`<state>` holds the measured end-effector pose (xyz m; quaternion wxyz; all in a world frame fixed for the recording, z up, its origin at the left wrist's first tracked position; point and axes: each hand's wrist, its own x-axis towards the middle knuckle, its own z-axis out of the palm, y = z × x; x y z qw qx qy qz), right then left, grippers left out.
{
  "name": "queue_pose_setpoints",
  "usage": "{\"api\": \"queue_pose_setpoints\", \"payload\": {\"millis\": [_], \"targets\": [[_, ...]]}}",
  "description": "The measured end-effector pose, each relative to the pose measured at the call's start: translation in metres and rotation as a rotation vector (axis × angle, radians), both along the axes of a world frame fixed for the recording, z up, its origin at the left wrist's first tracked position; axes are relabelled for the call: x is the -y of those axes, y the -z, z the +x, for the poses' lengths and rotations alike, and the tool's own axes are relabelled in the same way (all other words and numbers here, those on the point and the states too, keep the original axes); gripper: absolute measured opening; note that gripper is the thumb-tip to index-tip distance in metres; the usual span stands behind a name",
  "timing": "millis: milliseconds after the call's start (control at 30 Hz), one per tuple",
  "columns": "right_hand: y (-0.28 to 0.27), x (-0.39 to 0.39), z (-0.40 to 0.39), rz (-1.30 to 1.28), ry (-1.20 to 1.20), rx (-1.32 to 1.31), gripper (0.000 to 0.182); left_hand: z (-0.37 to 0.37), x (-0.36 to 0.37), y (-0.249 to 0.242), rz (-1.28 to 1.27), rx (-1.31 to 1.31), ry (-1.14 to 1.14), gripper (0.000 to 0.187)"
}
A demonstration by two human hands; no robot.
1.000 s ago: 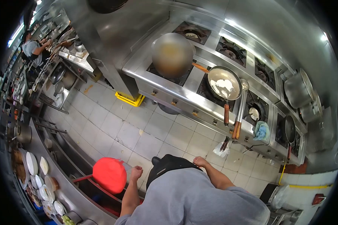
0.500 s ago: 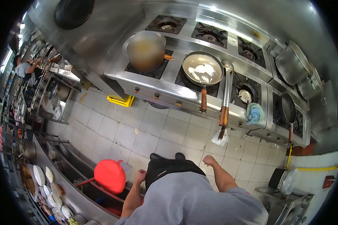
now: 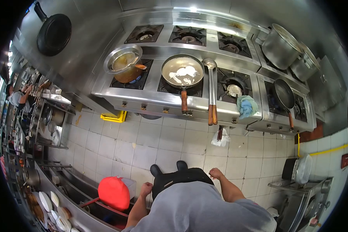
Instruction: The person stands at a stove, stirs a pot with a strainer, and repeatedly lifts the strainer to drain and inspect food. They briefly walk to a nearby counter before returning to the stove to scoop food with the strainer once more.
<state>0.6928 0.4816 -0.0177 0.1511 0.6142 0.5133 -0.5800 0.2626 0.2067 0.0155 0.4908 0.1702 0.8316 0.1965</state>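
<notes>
My left hand (image 3: 146, 189) hangs beside my hip with its fingers curled in, close to a red paddle-shaped object (image 3: 114, 193). On the other side my right hand (image 3: 215, 173) is held low over the floor, loosely closed. Nothing shows in either hand. Ahead on the stove (image 3: 150, 98), a frying pan (image 3: 170, 65) with a wooden handle holds white lumps in a pale layer. Two long-handled ladles (image 3: 212, 91) lie to its right, handles over the front edge. At the left burner, a metal bowl or strainer (image 3: 111, 62) rests on a brownish pot (image 3: 128, 76).
A blue-green cloth (image 3: 246, 107) lies on the stove's front edge. A dark pan (image 3: 284, 94) and large pots (image 3: 280, 46) stand at right. Behind me on the left is a counter (image 3: 79, 205) with white dishes. A yellow crate (image 3: 114, 116) sits under the stove; another person (image 3: 18, 96) is far left.
My view has shifted rightward, so the stove and its pans sit further left and the right-hand rack shows more. My feet have moved apart. Both hands remain low at my sides.
</notes>
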Motion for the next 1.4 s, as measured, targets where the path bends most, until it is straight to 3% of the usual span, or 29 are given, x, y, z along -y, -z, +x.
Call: {"api": "queue_pose_setpoints", "payload": {"millis": [200, 300, 500, 667, 1400], "targets": [[-0.001, 0.001, 0.01, 0.023, -0.116, 0.027, 0.02, -0.002, -0.008, 0.01, 0.067, 0.018, 0.019, 0.012], [0.014, 0.004, 0.018, 0.156, -0.227, -0.012, 0.022, 0.0, -0.013, 0.002, 0.055, 0.03, 0.032, 0.012], [-0.009, -0.004, 0.012, 0.036, -0.027, 0.019, 0.022, 0.003, -0.011, -0.002, 0.053, 0.022, 0.032, 0.013], [-0.01, -0.008, 0.009, 0.034, -0.049, 0.003, 0.021, 0.005, 0.004, 0.026, 0.022, -0.058, 0.07, 0.016], [0.005, 0.018, 0.021, -0.011, -0.018, 0.031, 0.021, 0.022, 0.016, 0.009, 0.049, 0.004, -0.023, 0.013]]}}
